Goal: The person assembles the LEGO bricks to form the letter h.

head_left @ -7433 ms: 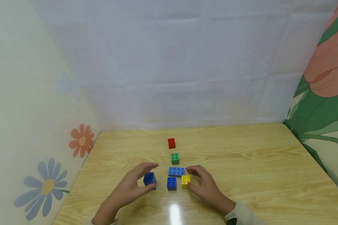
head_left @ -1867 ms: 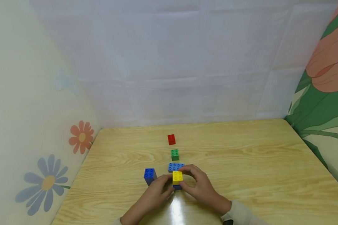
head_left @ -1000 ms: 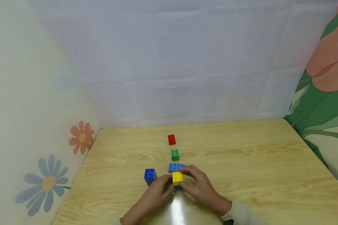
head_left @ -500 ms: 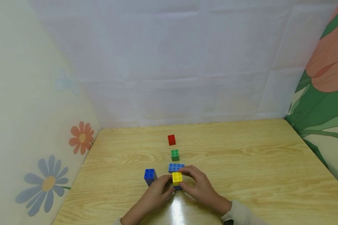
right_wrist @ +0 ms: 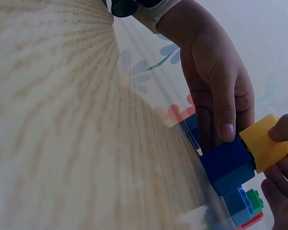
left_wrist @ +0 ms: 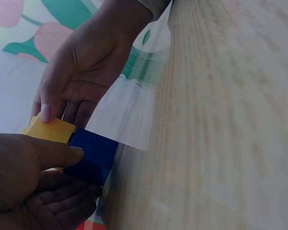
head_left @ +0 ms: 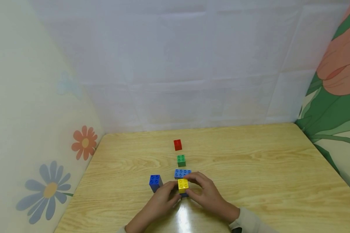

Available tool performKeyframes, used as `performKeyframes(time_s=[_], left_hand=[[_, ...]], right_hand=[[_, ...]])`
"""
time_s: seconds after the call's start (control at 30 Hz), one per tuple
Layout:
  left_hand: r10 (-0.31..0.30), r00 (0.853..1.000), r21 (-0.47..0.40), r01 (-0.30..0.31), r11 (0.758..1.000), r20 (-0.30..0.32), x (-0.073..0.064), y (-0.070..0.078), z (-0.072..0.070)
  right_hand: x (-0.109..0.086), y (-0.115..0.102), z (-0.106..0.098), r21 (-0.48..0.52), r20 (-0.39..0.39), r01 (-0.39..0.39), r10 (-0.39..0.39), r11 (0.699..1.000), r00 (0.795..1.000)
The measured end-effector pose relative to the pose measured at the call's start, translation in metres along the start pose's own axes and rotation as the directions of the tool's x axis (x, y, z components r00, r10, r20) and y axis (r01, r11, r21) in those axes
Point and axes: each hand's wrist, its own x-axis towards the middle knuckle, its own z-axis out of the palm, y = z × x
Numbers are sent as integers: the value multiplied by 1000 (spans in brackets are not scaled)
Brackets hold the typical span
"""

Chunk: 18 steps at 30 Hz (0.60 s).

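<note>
In the head view a yellow toy brick sits over a dark blue brick, near the table's front. My left hand pinches the dark blue brick low down, thumb on its side in the left wrist view. From the right, my right hand holds the yellow brick between thumb and fingers. In the right wrist view the yellow brick looks slightly tilted against the dark blue brick, with a narrow gap at one edge. Whether the studs are fully joined I cannot tell.
A taller dark blue block stands just left of my left hand. Behind the hands lie a lighter blue long brick, a green brick and a red brick, in a rough line on the wooden table.
Since the oldest frame, the yellow brick has gone from the table onto the dark blue brick, and my left hand has left the taller block for that brick. Lately the yellow brick has barely shifted.
</note>
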Motion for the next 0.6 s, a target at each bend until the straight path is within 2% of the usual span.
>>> performKeyframes(time_s=[0.37, 0.6], left_hand=[[4, 1000, 2, -4, 1000, -6, -2, 1, 1], [5, 1000, 16, -5, 1000, -19, -1, 1, 0]], right_hand=[[-1, 2, 1, 22, 10, -31, 31, 999, 999], [0, 3, 0, 18, -1, -9, 9, 1000, 1000]])
